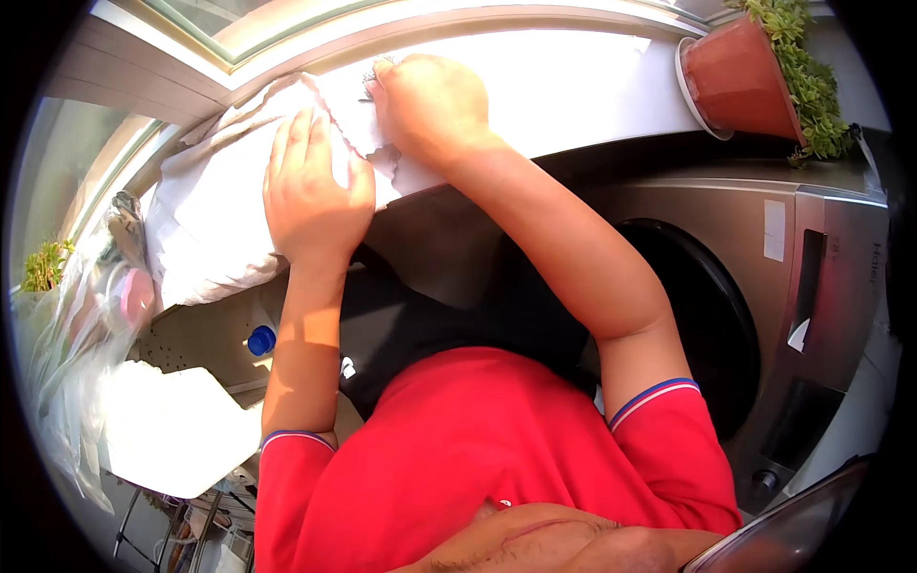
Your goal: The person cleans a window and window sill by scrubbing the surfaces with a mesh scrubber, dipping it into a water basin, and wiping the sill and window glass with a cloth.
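Observation:
My left hand (315, 196) lies flat on a crumpled white cloth (215, 205), fingers stretched out together and thumb apart. The cloth is spread over the left part of a sunlit white windowsill (573, 95), and its lower edge hangs over the front. To the right of it, my right hand (430, 105) is closed in a fist, low over the sill. A small grey, rough-looking thing (369, 78) shows at its fingertips; glare and the fingers hide most of it, so its kind is unclear. The cloth's ragged right edge lies between the two hands.
A potted plant (740, 76) in a reddish-brown pot stands at the sill's right end. Below it is a silver front-loading washing machine (659, 201). On the left are clear plastic bags (67, 353), a blue cap (261, 340) and a bright white panel (172, 430). Window frames border the sill.

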Tool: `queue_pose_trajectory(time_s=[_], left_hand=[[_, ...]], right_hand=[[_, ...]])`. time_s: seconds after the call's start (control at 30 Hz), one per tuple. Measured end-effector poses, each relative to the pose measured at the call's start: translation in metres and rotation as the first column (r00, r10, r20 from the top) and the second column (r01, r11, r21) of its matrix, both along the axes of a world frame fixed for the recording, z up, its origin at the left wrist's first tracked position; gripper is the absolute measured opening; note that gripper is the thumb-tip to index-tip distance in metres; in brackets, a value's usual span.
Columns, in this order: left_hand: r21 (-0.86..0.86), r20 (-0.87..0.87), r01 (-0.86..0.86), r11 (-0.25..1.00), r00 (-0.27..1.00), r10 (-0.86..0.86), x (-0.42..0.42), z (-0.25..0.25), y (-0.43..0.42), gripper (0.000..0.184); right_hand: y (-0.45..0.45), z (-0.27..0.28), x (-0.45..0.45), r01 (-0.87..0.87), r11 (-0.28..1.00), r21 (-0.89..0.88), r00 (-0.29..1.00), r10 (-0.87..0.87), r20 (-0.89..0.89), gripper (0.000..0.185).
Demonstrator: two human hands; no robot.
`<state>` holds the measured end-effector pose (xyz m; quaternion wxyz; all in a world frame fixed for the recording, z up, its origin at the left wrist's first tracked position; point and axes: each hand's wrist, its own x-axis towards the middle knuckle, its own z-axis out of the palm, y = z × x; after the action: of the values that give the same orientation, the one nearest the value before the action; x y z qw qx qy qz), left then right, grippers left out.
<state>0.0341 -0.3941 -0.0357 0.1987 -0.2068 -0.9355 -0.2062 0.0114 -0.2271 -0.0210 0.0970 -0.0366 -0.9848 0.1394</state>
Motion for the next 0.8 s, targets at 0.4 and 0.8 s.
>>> queue_pose_trajectory(time_s=[0.4, 0.8], left_hand=[[-0.059, -0.003, 0.031, 0.998, 1.0, -0.031, 0.0, -0.003, 0.0, 0.047], [-0.039, -0.015, 0.049, 0.998, 0.999, -0.05, 0.001, -0.004, -0.001, 0.046]], right_hand=[[0.057, -0.007, 0.097, 0.201, 0.977, 0.068, 0.972, -0.191, -0.138, 0.02], [0.054, -0.002, 0.09, 0.103, 0.995, 0.019, 0.987, -0.099, -0.129, 0.02]])
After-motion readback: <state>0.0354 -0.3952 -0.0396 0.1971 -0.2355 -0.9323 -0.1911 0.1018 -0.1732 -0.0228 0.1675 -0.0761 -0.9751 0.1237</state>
